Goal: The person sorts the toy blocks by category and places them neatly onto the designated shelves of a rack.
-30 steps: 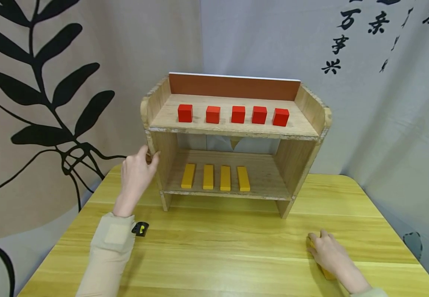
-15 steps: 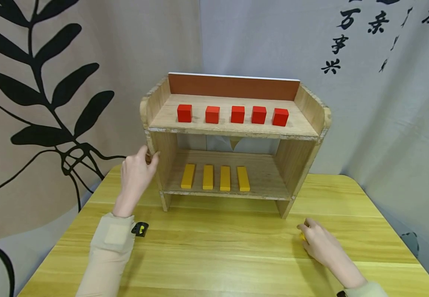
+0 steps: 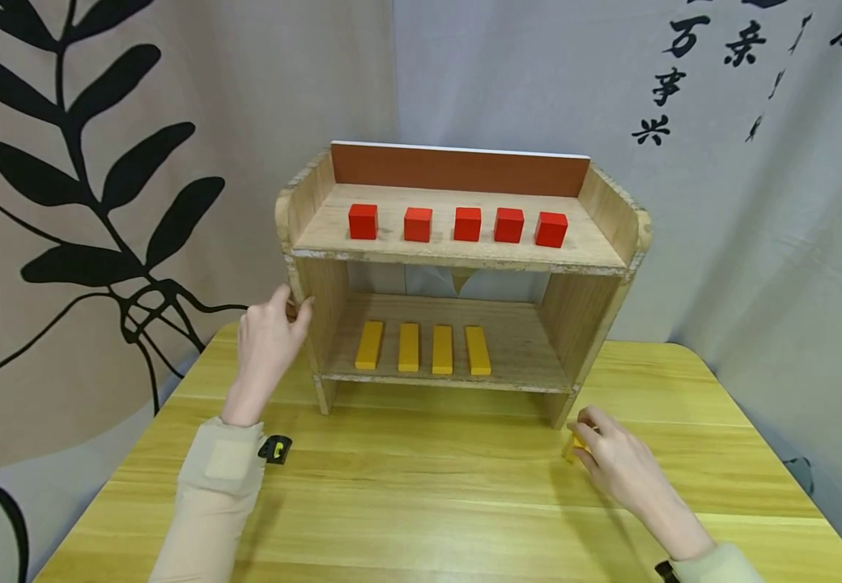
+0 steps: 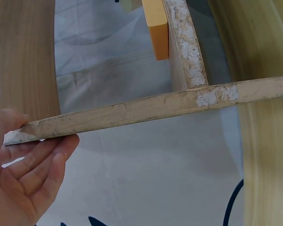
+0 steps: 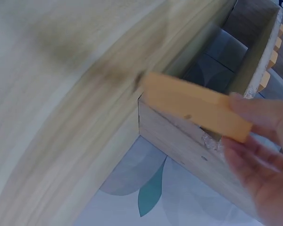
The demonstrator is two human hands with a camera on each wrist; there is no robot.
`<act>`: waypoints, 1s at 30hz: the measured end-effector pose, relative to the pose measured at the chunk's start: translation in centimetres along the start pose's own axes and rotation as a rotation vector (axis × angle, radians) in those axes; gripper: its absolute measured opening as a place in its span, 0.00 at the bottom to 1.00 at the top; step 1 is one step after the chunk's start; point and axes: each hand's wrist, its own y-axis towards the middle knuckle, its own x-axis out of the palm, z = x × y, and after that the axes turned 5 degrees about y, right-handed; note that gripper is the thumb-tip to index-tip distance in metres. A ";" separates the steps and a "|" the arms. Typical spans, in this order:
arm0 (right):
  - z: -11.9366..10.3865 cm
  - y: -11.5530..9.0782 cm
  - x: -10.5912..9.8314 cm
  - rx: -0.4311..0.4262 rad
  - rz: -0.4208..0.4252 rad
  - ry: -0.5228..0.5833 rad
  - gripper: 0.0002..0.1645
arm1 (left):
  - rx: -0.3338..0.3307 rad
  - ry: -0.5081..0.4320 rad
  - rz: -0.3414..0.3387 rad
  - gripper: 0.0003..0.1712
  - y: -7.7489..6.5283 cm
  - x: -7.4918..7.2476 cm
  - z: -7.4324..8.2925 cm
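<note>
A two-tier wooden shelf stands on the table. My left hand grips its left side panel; in the left wrist view the thumb lies on one face of the panel and the fingers on the other. My right hand pinches a yellow block by one end, thumb opposite the fingers, near the shelf's right front leg. From the head, most of that block is hidden behind the fingers. Several yellow blocks lie in a row on the lower tier. Several red cubes line the upper tier.
The shelf's right side panel rises between my right hand and the lower tier. The upper board's front edge overhangs the yellow row. Light wood tabletop extends in front, with curtains behind.
My right hand has lifted the yellow block off the tabletop and carried it left and forward toward the shelf's right leg. My left hand stays on the side panel.
</note>
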 end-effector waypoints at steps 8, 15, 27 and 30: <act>-0.1 1.3 -0.4 -0.149 0.198 0.064 0.26 | 0.001 0.007 -0.006 0.16 0.0 0.0 0.0; -0.4 2.8 -0.6 -0.241 0.384 0.098 0.24 | 0.002 0.006 -0.009 0.16 0.0 -0.1 0.0; -0.9 4.5 0.1 -0.246 0.516 0.078 0.20 | 0.003 0.001 0.001 0.16 0.0 0.0 0.0; -0.8 4.8 0.9 -0.237 0.543 0.081 0.18 | 0.004 0.003 0.001 0.16 0.0 0.0 0.1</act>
